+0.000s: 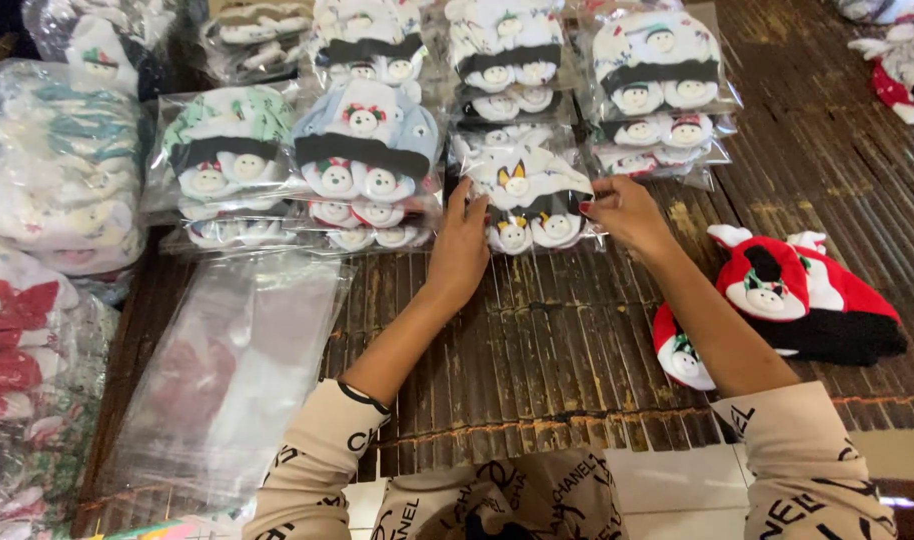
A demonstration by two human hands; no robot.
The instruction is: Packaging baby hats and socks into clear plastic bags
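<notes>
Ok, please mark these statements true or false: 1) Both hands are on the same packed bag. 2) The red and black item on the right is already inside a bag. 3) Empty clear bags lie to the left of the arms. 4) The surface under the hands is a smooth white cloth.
1) True: the left hand and the right hand hold the sides of one clear packet of white knitted items.
2) False: the red and black knitted item lies loose, without a bag.
3) True: a pile of empty clear bags lies there.
4) False: it is a brown slatted mat.
</notes>
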